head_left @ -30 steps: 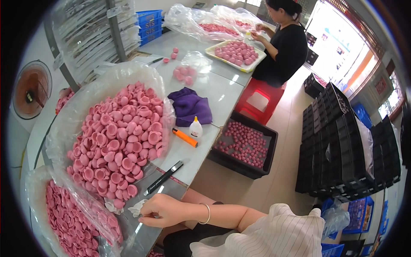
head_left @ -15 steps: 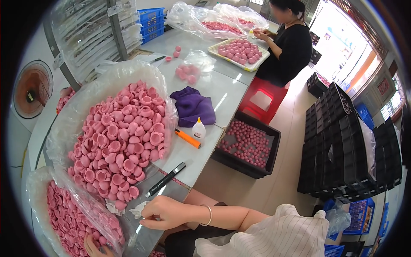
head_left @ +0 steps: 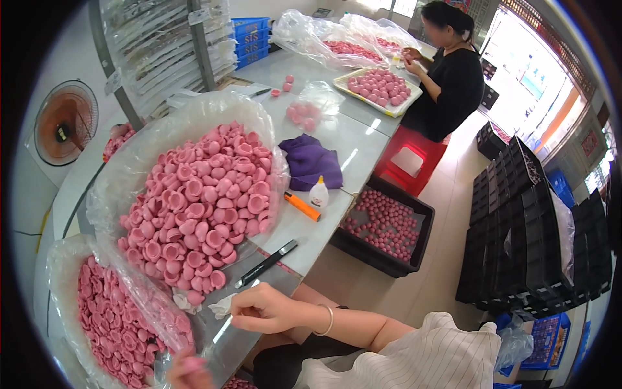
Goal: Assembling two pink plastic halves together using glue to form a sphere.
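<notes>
My left hand [head_left: 189, 375], smeared by motion, is at the lower edge beside a clear plastic bag of small pink half shells [head_left: 113, 324]. A pink half shell [head_left: 192, 364] shows blurred at its fingertips. To the right, my right hand [head_left: 267, 309] hangs over the near table edge with its fingers curled together; what they hold, if anything, is hidden. By its fingertips lies a crumpled white tissue [head_left: 222, 306]. A larger open plastic bag of pink half shells [head_left: 201, 201] spreads beyond. Near it are a black utility knife [head_left: 266, 264], an orange cutter [head_left: 302, 206] and a white glue bottle [head_left: 319, 192].
A purple cloth [head_left: 311, 162] and a bag of pink balls [head_left: 302, 115] lie farther along the table [head_left: 363, 139]. Beyond a red stool [head_left: 414, 159], a person [head_left: 450, 78] works beside a tray [head_left: 391, 111]. A black crate [head_left: 422, 243] of balls stands on the floor.
My left hand has come out of the small bag and moved right, a pink half shell at its fingertips. The right hand keeps its curled pose; the whole view has shifted slightly.
</notes>
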`<state>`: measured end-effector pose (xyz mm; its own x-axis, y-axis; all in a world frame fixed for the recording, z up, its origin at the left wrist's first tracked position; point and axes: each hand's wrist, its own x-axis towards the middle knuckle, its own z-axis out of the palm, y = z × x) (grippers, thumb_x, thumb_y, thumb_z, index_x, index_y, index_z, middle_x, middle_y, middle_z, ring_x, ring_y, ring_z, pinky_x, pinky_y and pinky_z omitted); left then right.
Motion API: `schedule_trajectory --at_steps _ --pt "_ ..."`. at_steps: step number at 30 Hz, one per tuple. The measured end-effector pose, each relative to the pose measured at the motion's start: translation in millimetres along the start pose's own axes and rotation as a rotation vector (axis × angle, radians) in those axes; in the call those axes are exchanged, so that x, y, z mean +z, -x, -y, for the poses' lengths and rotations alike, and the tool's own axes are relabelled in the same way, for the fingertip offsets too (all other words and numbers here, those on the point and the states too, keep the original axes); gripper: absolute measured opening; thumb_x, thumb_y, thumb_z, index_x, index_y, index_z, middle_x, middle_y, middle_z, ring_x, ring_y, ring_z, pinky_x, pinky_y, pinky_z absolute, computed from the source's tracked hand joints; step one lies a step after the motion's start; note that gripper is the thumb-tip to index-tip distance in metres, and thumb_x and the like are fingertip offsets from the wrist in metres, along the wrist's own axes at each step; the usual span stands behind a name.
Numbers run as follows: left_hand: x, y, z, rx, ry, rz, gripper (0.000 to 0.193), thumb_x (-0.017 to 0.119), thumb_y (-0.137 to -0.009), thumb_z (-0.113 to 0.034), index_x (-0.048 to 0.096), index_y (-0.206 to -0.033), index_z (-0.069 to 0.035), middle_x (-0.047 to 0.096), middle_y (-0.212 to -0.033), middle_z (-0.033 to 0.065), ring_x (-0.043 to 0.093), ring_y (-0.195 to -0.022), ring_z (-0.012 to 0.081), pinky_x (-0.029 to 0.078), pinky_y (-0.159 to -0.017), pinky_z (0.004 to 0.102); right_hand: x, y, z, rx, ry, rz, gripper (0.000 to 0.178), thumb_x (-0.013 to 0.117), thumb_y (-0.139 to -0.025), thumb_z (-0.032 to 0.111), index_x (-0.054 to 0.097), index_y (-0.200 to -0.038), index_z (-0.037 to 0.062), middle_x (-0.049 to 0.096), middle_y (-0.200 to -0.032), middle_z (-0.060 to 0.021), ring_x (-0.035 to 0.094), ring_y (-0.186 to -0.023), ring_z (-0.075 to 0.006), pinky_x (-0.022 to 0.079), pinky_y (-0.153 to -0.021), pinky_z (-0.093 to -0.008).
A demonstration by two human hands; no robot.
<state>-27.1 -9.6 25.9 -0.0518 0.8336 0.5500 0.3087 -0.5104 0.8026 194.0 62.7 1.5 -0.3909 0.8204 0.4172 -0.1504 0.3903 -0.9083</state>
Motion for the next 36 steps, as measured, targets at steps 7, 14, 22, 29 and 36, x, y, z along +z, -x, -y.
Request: schedule_trajectory --at_steps 7,14,22,29,36 --pt "61.2 6.0 20.0 -0.289 0.394 0.095 0.016 0.058 -0.083 -0.012 0.047 -0.087 -0.002 0.053 -0.103 0.0132 0.051 -0.086 0.0118 0.044 -0.076 0.0245 19.6 1.9 3.7 -0.242 0.243 0.062 0.021 0.059 -0.079 0.012 0.055 -0.098 0.0032 0.058 -0.083 -0.0106 0.058 -0.068 -0.0218 0.045 -0.057 -0.0303" --pt "60.7 5.9 33.3 -0.35 0.796 0.007 0.036 0.059 -0.083 -0.016 0.046 -0.111 0.003 0.052 -0.11 0.0139 0.052 -0.098 0.0178 0.041 -0.087 0.0288 33.0 8.5 0.8 -0.142 0.127 -0.025 0.018 0.062 -0.075 0.004 0.056 -0.092 0.0025 0.059 -0.081 -0.0117 0.058 -0.073 -0.0264 0.047 -0.063 -0.0321" --pt "39.7 23.1 56.6 -0.323 0.803 -0.02 0.054 0.063 -0.081 -0.016 0.037 -0.125 0.001 0.05 -0.114 0.0149 0.052 -0.09 0.0129 0.043 -0.08 0.0225 15.2 13.5 23.6 -0.38 0.377 -0.226 0.026 0.059 -0.067 0.002 0.06 -0.093 0.0034 0.057 -0.073 -0.0089 0.054 -0.061 -0.023 0.043 -0.053 -0.0313" --pt "47.9 18.8 53.1 -0.351 0.888 0.016 0.054 0.062 -0.08 -0.012 0.037 -0.126 -0.001 0.047 -0.119 0.0173 0.053 -0.083 0.0103 0.044 -0.074 0.02 -119.0 34.4 13.9 -0.118 0.916 -1.058 0.061 0.071 -0.062 0.016 0.044 -0.115 0.0019 0.052 -0.103 -0.0128 0.051 -0.086 -0.0197 0.041 -0.067 -0.0304" --pt "48.2 19.0 45.4 -0.412 0.883 -0.025 0.058 0.066 -0.077 -0.01 0.037 -0.126 -0.001 0.046 -0.121 0.0202 0.054 -0.084 0.0134 0.048 -0.071 0.0213 -130.6 24.2 -0.1 0.018 1.143 -0.824 0.052 0.071 -0.068 0.022 0.05 -0.111 0.0004 0.057 -0.088 -0.0112 0.054 -0.08 -0.0214 0.042 -0.068 -0.0315"
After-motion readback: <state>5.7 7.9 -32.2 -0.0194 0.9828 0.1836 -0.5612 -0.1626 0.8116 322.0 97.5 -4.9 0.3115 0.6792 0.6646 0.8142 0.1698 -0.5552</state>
